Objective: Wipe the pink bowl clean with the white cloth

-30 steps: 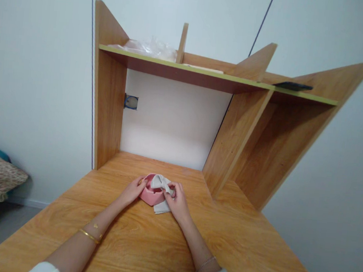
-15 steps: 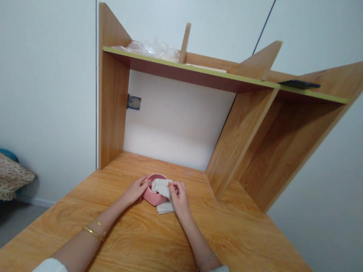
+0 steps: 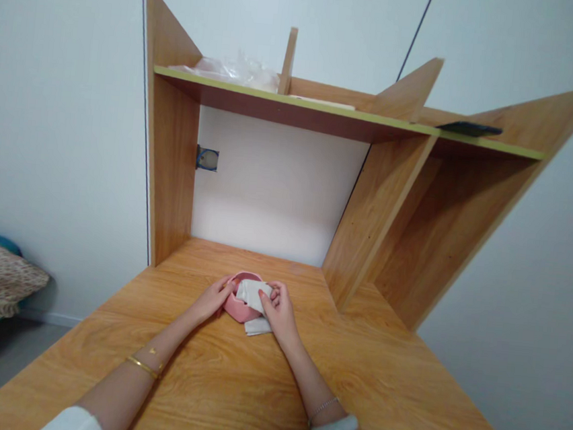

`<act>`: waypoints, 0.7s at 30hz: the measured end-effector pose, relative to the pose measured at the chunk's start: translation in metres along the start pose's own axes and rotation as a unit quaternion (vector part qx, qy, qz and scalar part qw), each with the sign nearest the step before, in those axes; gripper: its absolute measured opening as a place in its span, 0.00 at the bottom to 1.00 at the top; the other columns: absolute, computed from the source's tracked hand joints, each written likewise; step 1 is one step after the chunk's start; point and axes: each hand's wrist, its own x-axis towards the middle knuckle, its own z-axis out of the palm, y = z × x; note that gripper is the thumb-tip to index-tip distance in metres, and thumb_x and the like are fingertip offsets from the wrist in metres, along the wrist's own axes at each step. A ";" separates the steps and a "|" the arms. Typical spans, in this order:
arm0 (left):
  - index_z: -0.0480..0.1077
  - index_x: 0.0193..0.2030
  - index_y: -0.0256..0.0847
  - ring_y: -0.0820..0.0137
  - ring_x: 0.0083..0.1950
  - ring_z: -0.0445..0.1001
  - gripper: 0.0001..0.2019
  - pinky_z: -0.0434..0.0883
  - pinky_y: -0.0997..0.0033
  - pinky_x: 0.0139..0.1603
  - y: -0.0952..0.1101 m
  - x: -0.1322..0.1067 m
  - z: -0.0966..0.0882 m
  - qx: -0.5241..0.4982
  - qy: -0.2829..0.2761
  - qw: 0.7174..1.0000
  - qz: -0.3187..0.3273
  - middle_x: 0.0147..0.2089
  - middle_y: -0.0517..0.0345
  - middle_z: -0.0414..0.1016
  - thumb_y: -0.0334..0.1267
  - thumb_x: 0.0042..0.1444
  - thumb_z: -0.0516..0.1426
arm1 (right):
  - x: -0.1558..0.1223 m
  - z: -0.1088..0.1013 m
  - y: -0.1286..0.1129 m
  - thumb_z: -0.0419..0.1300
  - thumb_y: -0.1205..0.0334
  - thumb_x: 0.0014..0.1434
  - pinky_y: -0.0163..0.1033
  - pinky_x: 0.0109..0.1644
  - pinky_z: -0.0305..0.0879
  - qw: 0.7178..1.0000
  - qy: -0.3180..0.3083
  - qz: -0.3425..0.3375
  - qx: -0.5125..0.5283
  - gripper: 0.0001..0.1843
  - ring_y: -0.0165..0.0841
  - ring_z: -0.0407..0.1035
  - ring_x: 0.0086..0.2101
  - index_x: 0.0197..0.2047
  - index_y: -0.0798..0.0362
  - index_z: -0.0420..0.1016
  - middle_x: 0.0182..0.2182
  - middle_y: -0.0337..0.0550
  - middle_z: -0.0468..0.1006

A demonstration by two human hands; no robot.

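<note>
The pink bowl [image 3: 238,303] sits on the wooden surface [image 3: 229,385], well in front of the shelf [image 3: 297,104]. The left hand [image 3: 212,298] steadies the bowl's near-left rim, fingers curled on it. The right hand [image 3: 277,309] has drawn back slightly from the bowl's middle, its fingers pinching the white cloth [image 3: 253,296] draped over the right rim, so the wiping seems to be moving along the edge.

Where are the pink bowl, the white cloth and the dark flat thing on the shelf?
pink bowl [image 3: 235,308]: head view, on its outer wall.
white cloth [image 3: 251,291]: head view, on the folded part over the bowl.
dark flat thing [image 3: 470,128]: head view, on its top face.
</note>
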 end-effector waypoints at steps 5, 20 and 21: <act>0.68 0.49 0.36 0.62 0.49 0.69 0.25 0.62 0.65 0.51 -0.003 0.001 0.000 0.013 -0.011 1.000 0.007 0.49 0.51 0.72 0.53 0.53 0.48 | 0.000 0.001 0.004 0.57 0.57 0.49 0.31 0.24 0.55 1.000 -0.004 0.005 0.006 0.13 0.26 0.55 0.22 0.39 0.50 0.63 0.24 0.31 0.57; 0.68 0.49 0.36 0.63 0.46 0.70 0.24 0.64 0.66 0.49 -0.004 0.000 -0.002 0.009 -0.016 1.000 0.022 0.47 0.51 0.73 0.52 0.54 0.49 | 0.000 0.001 0.007 0.57 0.57 0.49 0.32 0.26 0.56 1.000 0.004 0.007 -0.022 0.14 0.27 0.57 0.24 0.39 0.51 0.66 0.23 0.32 0.59; 0.68 0.49 0.36 0.64 0.45 0.70 0.24 0.64 0.66 0.47 -0.004 0.000 -0.002 0.012 -0.016 1.000 0.020 0.46 0.51 0.74 0.52 0.54 0.49 | 0.000 0.001 0.009 0.57 0.56 0.49 0.32 0.26 0.57 1.000 0.008 0.007 -0.025 0.14 0.27 0.58 0.24 0.39 0.51 0.66 0.23 0.32 0.59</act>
